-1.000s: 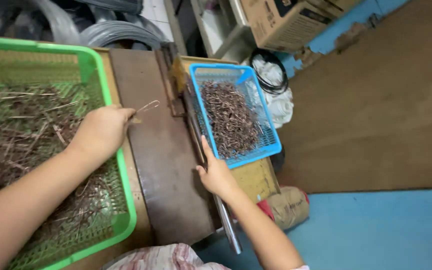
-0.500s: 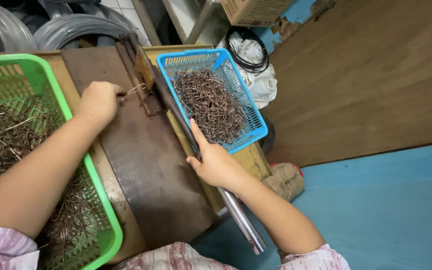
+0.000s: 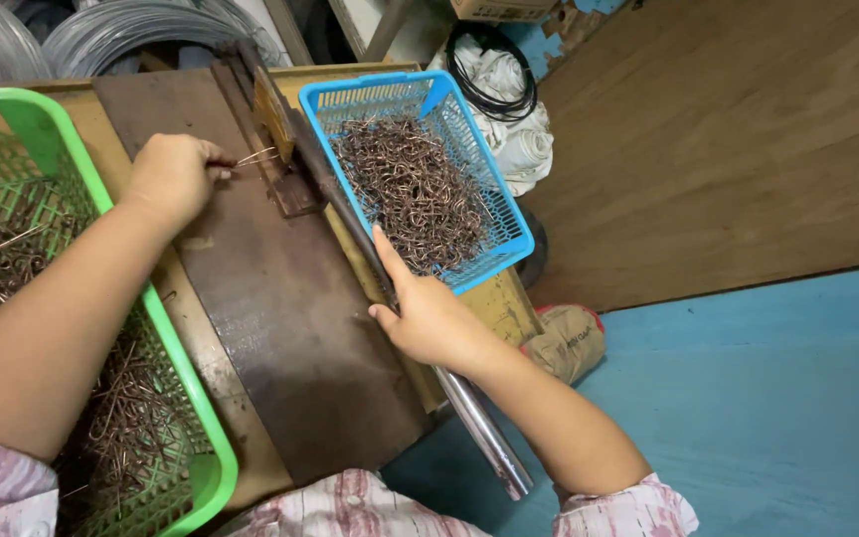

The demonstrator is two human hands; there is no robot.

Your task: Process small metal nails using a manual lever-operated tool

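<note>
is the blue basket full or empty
Partly full: the blue basket holds a heap of bent wire pieces, with bare mesh showing near its rim.

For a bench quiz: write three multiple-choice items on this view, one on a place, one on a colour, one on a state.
1. Where does the blue basket sit?
A. right of the metal lever bar
B. inside the green basket
C. on the floor

2. What colour is the basket by the left hand?
A. red
B. green
C. white

3. What is the right hand doing?
A. hanging free
B. gripping the lever bar
C. lifting the blue basket

Answers: 1 A, it lies beside the bar on the bench; 2 B, its rim is bright green; 3 B, its fingers wrap around the bar.
</note>
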